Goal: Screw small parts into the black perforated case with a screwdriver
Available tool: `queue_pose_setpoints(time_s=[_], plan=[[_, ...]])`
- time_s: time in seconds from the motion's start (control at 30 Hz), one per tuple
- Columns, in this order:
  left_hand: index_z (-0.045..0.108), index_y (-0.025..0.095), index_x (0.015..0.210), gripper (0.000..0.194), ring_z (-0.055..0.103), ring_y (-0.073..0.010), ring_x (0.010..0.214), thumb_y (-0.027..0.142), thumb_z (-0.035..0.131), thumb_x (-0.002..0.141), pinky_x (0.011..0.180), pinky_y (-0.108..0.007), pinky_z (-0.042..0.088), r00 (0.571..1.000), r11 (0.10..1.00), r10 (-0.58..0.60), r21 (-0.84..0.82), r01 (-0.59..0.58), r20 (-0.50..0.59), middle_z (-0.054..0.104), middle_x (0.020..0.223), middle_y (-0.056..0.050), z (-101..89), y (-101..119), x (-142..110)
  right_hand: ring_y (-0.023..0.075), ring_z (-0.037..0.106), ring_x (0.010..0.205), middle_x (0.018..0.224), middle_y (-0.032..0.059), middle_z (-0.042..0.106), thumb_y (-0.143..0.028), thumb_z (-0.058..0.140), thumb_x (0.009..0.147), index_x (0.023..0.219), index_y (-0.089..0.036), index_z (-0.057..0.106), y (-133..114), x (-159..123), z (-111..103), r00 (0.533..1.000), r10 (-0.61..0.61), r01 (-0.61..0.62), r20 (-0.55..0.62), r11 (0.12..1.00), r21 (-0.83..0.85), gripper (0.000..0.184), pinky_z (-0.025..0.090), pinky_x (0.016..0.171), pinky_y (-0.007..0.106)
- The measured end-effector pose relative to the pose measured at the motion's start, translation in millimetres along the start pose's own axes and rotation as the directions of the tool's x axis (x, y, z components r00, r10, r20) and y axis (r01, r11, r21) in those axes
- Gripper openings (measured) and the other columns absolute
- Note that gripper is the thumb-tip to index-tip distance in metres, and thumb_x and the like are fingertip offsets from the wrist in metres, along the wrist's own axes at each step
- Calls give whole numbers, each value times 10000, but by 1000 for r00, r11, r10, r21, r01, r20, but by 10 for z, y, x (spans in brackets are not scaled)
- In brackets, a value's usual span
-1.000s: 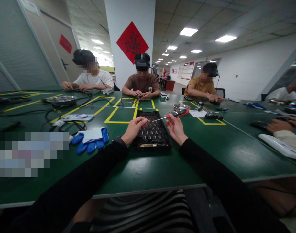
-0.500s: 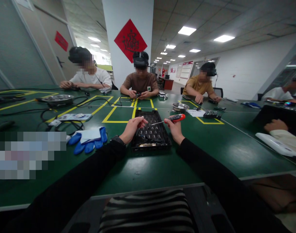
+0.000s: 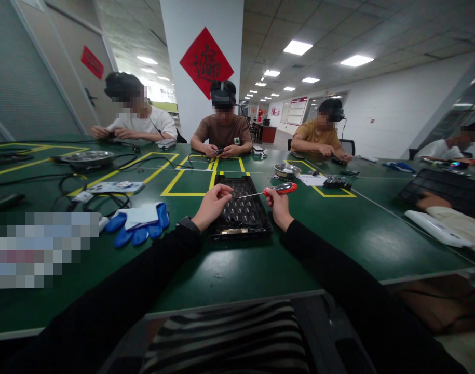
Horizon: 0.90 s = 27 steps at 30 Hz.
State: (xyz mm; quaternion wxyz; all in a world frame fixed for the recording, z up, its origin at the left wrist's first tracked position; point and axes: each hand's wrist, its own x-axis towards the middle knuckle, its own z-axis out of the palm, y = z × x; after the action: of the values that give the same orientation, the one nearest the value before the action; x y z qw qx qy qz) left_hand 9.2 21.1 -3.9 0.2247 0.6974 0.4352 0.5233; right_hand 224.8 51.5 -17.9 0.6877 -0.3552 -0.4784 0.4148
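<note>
1. Clearly, the right grip [image 3: 280, 209] was closed around a screwdriver [image 3: 283, 188], fingers on its red-and-black handle, with the shaft pointing across to the left.
2. Opposite, the left grip [image 3: 213, 209] had its fingertips drawn together close to the tip of the shaft; whether they pinched something small, or touched the tip, could not be told.
3. Beneath and between both lay the black casing [image 3: 265, 221], flat on the green surface [image 3: 319, 265], directly ahead of the wearer, its far end towards the yellow tape [image 3: 185, 195].
4. As for progress, the work looked under way rather than finished: the casing stood open at the top, its inside exposed, and the tool was out and in use near it. No cover sat on it. How many fastenings were in or out was too small to read, so what remained could not be counted.
5. In looks, the casing was dark, shallow and oblong, with low walls, rows of small pale marks or fittings across its floor, and a silvery strip [image 3: 234, 231] along the near end.
6. Farther out, blue-and-white gloves [image 3: 139, 222] rested to the left, well apart from the casing, and a round metal bowl [image 3: 287, 171] stood beyond the right grip.
</note>
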Motion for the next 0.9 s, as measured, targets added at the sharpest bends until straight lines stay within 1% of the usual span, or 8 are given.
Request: queue_pose_setpoints(time_s=[0.1, 0.2, 0.37, 0.67, 0.73, 0.8, 0.87, 0.9], plan=[[627, 183, 946, 284, 524, -176, 837, 156, 593, 665, 796, -317, 399, 998, 954, 63, 294, -63, 11, 586, 851, -29, 12, -71, 0, 54, 346, 402, 461, -59, 446, -337, 652, 658, 601, -173, 539, 32, 24, -17, 992, 122, -125, 28, 984, 124, 207, 270, 387, 214], [645, 221, 960, 294, 516, -204, 880, 216, 644, 667, 817, -346, 382, 997, 898, 45, 436, -68, 61, 595, 885, -36, 14, -99, -16, 53, 352, 399, 454, -66, 436, -336, 652, 658, 613, -179, 523, 31, 30, -18, 978, 189, -203, 86, 959, 198, 208, 285, 388, 213], [674, 246, 904, 249, 496, -234, 921, 391, 659, 702, 858, -381, 333, 998, 866, 31, 498, -50, 47, 596, 916, -46, 20, -78, -37, 53, 352, 397, 448, -70, 428, -327, 647, 668, 606, -185, 503, 3, 19, -7, 968, 208, -235, 139, 947, 218, 211, 298, 392, 212], [707, 231, 805, 219, 484, -232, 921, 423, 637, 726, 859, -384, 311, 999, 883, 10, 469, -29, 43, 609, 926, -51, 23, -61, -26, 51, 340, 389, 438, -68, 418, -322, 644, 680, 576, -188, 475, -7, 10, -9, 964, 218, -248, 149, 942, 225, 240, 303, 380, 201], [713, 234, 804, 212, 492, -229, 916, 416, 627, 735, 867, -389, 312, 998, 882, 17, 469, -41, 56, 616, 922, -50, 20, -62, -24, 47, 309, 376, 439, -75, 406, -331, 644, 681, 585, -189, 475, -20, 37, -28, 968, 203, -234, 146, 942, 241, 241, 290, 372, 201], [718, 240, 821, 207, 505, -225, 913, 404, 610, 753, 882, -395, 315, 997, 882, 29, 468, -59, 72, 626, 914, -49, 17, -60, -20, 47, 292, 375, 454, -80, 406, -346, 636, 693, 637, -193, 504, -33, 89, -77, 983, 153, -175, 103, 953, 249, 210, 285, 376, 199], [718, 247, 861, 207, 524, -218, 908, 384, 590, 773, 894, -396, 325, 995, 886, 47, 456, -82, 88, 639, 908, -46, 13, -52, -17, 59, 346, 407, 514, -70, 463, -347, 621, 710, 756, -206, 556, -43, 157, -168, 998, 59, -62, 21, 982, 178, 162, 314, 408, 196], [717, 248, 885, 208, 536, -212, 900, 369, 585, 779, 894, -389, 338, 993, 891, 56, 443, -95, 100, 646, 909, -44, 12, -45, -17, 71, 403, 452, 575, -56, 514, -334, 618, 714, 829, -215, 576, -45, 193, -229, 1000, -14, 14, 2, 996, 90, 171, 347, 443, 199]])
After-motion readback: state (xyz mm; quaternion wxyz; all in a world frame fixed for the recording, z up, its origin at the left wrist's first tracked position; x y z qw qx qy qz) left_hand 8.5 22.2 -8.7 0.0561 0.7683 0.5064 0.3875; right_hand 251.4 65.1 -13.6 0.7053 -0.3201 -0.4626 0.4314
